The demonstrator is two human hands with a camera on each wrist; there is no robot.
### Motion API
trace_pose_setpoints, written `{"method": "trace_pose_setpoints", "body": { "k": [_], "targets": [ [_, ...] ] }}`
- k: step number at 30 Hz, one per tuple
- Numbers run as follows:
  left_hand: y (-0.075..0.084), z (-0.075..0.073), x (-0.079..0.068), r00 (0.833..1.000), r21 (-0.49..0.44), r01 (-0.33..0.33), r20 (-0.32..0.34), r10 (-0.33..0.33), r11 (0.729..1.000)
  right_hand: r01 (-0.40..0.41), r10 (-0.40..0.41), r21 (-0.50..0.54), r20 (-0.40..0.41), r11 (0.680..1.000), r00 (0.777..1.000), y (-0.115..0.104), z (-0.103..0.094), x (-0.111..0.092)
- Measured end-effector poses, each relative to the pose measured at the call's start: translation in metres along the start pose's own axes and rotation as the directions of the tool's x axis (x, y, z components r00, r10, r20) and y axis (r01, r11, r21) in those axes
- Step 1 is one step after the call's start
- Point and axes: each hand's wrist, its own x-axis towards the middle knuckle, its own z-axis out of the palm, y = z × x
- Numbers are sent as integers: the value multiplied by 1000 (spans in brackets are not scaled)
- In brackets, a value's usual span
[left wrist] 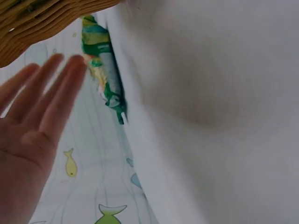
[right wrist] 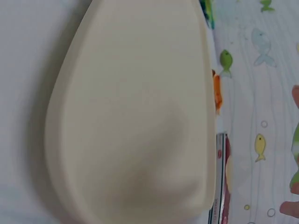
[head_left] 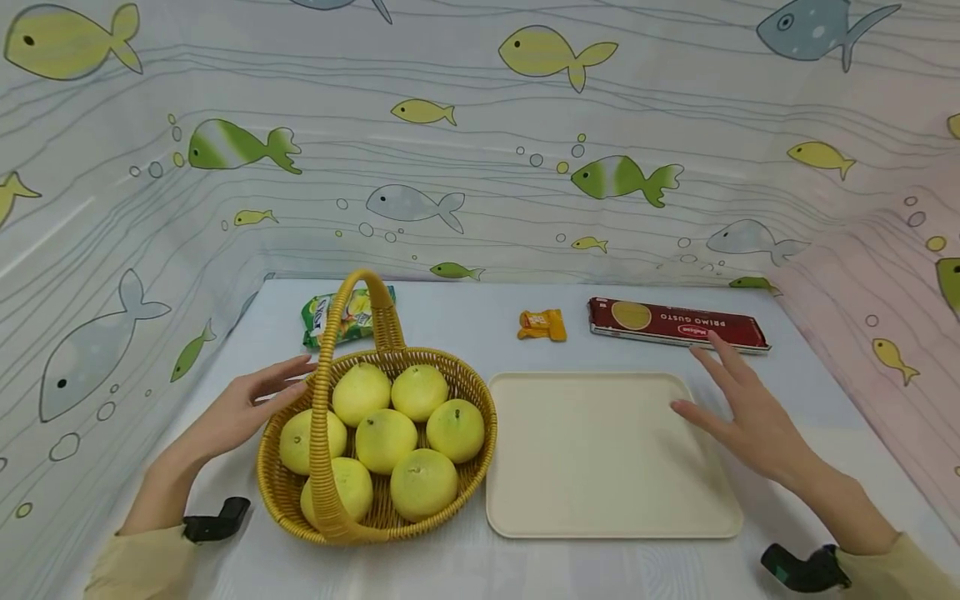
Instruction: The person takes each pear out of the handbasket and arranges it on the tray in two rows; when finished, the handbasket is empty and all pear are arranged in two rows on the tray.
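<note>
A woven golden basket (head_left: 273, 493) with a tall arched handle (head_left: 320, 450) stands left of centre, holding several round yellow-green fruits (head_left: 386, 440). My left hand (head_left: 232, 412) is at its left rim, fingers stretched towards it; whether they touch the rim I cannot tell. In the left wrist view that hand (left wrist: 35, 126) has straight fingers and an empty palm below the basket's weave (left wrist: 42, 21). Right of the basket lies a shallow cream tray (head_left: 607, 458). Over the tray's right edge hovers my right hand (head_left: 750, 417), fingers spread, gripping nothing. Only its fingertips (right wrist: 290, 209) show in the right wrist view.
Behind the basket lies a green snack bag (head_left: 352, 317), partly hidden by the handle. A small orange wrapped packet (head_left: 542, 325) and a long dark-red biscuit box (head_left: 667, 323) lie behind the tray. Fish-patterned sheeting (head_left: 480, 150) walls the white table at back and sides.
</note>
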Motion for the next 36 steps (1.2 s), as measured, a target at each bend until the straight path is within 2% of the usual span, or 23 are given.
{"method": "trace_pose_setpoints", "body": {
  "k": [5,13,18,22,25,29,36],
  "targets": [
    [-6,1,1,1000,-82,-9,-14,8,997,64,-65,71,12,995,998,-26,9,3],
    [-8,6,1,998,-113,-36,-49,31,993,113,-122,202,31,973,992,-55,24,7],
    [-8,6,1,999,-153,-35,-33,30,988,136,-150,280,29,950,988,-72,37,15],
    [-10,5,-1,1000,-200,-13,-2,13,980,160,-190,363,49,918,981,-92,49,24],
    [-12,5,-1,1000,-216,6,6,-5,976,190,-234,404,63,895,970,-108,59,33],
    [-15,7,0,1000,-231,29,13,-27,972,251,-309,400,87,881,947,-129,69,46],
    [-18,11,2,1000,-251,13,8,-11,968,318,-399,390,147,864,905,-156,80,63]
  ]
}}
